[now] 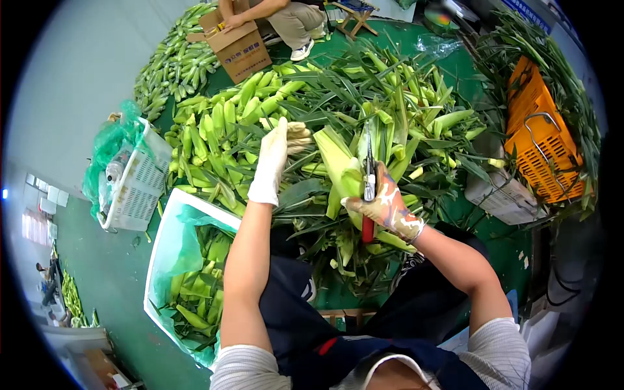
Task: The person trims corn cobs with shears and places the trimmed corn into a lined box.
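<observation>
White-gloved left hand (277,151), fingers extended; right hand (392,209) gripping red-handled tool (369,187).

A green floor (123,273) is carrying corn, leaves and containers.
Across the middle, a broad heap of green corn ears (218,123) is spreading, with long loose leaves (325,92) tangling beside and over it. A paler heap of ears (175,68) is lying behind, by the wall. A white basket (144,185) and a white green-lined bin (208,207) are standing at left, a pale crate (499,201) at right. At the back, a folding stool (354,26) is standing and clear plastic (439,46) is lying.
</observation>
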A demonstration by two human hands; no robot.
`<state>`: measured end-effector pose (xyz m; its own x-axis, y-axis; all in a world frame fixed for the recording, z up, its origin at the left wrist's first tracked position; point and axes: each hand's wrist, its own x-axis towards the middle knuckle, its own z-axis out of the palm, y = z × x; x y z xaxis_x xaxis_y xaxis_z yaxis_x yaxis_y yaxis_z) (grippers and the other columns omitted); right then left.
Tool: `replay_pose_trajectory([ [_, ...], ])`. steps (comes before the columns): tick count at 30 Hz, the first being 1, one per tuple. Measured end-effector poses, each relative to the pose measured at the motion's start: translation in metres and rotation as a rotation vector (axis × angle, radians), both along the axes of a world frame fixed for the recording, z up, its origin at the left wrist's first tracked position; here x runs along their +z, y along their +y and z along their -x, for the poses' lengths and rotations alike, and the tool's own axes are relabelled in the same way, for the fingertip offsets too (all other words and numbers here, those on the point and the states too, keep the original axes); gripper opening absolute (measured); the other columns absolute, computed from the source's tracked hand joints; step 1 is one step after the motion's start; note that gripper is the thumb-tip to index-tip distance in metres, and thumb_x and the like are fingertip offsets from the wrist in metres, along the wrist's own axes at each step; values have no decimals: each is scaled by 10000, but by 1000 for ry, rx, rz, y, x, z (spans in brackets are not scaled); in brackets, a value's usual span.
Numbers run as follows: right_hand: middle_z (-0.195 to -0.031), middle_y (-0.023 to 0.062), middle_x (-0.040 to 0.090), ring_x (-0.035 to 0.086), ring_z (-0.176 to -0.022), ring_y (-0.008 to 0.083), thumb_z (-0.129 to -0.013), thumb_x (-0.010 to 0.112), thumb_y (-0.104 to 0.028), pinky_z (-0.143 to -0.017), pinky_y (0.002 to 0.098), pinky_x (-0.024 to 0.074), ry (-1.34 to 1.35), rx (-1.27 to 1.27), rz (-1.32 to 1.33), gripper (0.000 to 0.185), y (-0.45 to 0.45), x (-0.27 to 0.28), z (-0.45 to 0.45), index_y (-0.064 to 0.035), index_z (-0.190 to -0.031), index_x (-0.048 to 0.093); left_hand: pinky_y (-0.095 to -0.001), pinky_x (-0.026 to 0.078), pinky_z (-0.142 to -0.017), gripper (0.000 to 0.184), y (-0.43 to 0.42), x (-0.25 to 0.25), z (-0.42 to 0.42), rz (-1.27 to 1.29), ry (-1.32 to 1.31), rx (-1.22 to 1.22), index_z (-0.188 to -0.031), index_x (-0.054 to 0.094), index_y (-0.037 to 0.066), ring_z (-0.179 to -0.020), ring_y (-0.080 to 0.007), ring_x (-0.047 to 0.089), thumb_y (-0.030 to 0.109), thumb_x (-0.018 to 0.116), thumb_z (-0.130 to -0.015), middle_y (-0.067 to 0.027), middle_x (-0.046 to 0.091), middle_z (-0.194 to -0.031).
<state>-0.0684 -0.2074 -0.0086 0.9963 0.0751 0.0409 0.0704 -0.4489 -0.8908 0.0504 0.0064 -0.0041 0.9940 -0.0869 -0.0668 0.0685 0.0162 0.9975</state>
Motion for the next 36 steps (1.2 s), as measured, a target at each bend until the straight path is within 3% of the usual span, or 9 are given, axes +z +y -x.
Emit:
replay_pose_trajectory([
  [3,-1037,140,588,575,-949,234,-646,819,-279,-863,339,467,57,-11,-41,709,6,-22,-10,-4,-1186,452,-303,490,-809,315,-35,10,23,149,-61,-297,-1128,529,48,-935,-178,594,290,524,-926,-90,601,-1068],
  [5,-963,179,613,623,-871,318,-619,804,-358,-779,399,506,-158,-13,276,737,15,-46,-16,3,-1142,431,-282,478,-789,438,-70,-14,60,365,-98,28,-1130,528,37,-885,-128,565,145,738,-762,-39,582,-1012],
  [9,-925,187,639,642,-807,334,-637,794,-356,-751,400,528,-7,58,305,728,30,7,-4,34,-1139,438,-295,486,-654,193,-60,-24,48,223,0,74,-963,596,31,-720,-120,578,164,659,-838,-25,623,-823],
  [11,-898,168,650,647,-775,314,-648,798,-342,-729,382,532,-292,6,368,718,32,0,-6,29,-1152,448,-318,490,-583,223,-36,-12,33,452,178,75,-913,575,37,-618,-176,594,234,657,-850,-78,631,-777],
  [14,-861,122,634,622,-726,237,-660,808,-261,-678,335,529,-58,-71,64,679,16,-4,-18,17,-1173,461,-385,485,-503,428,24,0,18,507,217,373,-867,516,8,-484,-275,573,434,504,-911,-156,584,-634],
  [19,-831,78,594,571,-712,177,-664,792,-174,-633,322,495,15,-140,95,634,-4,-50,-32,28,-1166,462,-421,519,-607,323,135,-21,18,639,205,681,-984,483,16,-634,-288,614,321,377,-970,-167,611,-714],
  [27,-938,165,646,640,-826,303,-603,828,-285,-768,368,521,99,139,411,883,20,-67,-21,93,-1259,375,-466,524,-538,245,139,-65,61,896,511,627,-1025,446,56,-569,-325,602,292,385,-995,-195,608,-691],
  [30,-1137,261,566,583,-1018,371,-598,833,-334,-901,377,472,134,74,516,948,33,-62,-20,109,-1283,350,-470,527,-564,220,139,-72,52,714,484,549,-1010,443,55,-607,-333,600,270,396,-995,-206,598,-770],
  [36,-903,174,629,620,-807,325,-596,829,-292,-736,399,504,155,169,336,758,39,-58,-29,33,-1151,428,-427,506,-715,248,214,-71,-102,459,95,897,-917,572,20,-780,-284,604,252,486,-901,-144,618,-918],
])
